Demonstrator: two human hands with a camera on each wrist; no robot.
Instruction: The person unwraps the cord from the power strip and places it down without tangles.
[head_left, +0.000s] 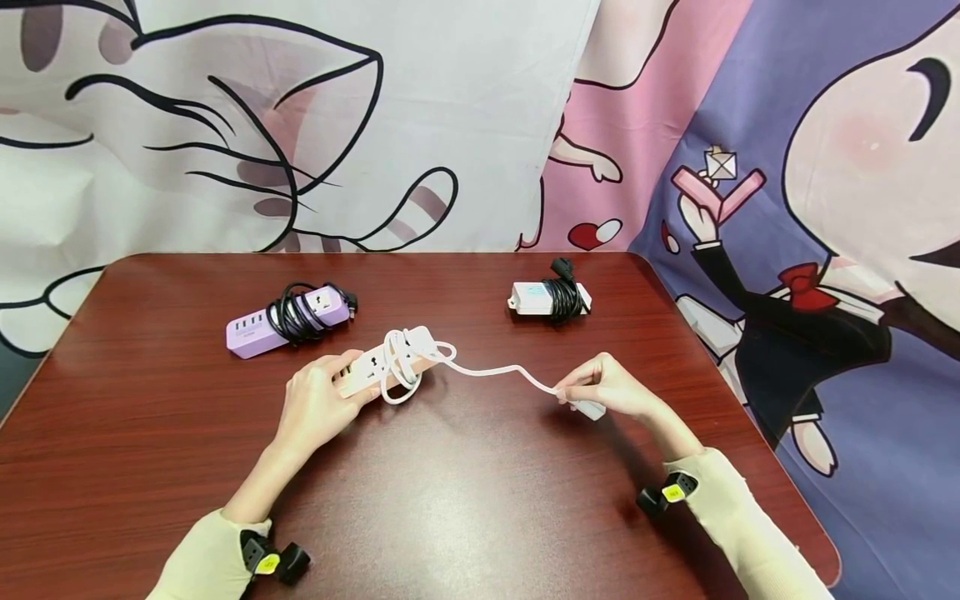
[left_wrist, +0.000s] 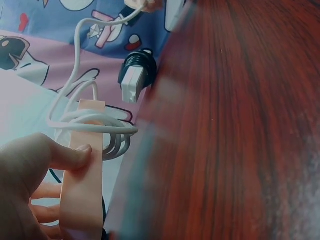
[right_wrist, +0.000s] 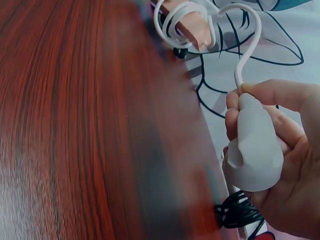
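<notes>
My left hand (head_left: 318,402) grips one end of a power strip (head_left: 362,375) with a white socket face and peach-coloured sides. In the left wrist view the thumb presses on the peach side of the strip (left_wrist: 82,185). White cord (head_left: 400,363) is looped round its far end, and a free length runs across to the right. There my right hand (head_left: 609,387) pinches the cord where it meets the white plug (head_left: 590,409). Seen from the right wrist, the plug (right_wrist: 255,150) lies along the fingers, held at its narrow neck.
A purple power strip (head_left: 255,333) wrapped in black cord lies at the back left of the brown table (head_left: 450,517). Farther right, near the back edge, sits a white power strip (head_left: 531,298) with black cord wound round it. A printed cloth (head_left: 480,125) hangs behind.
</notes>
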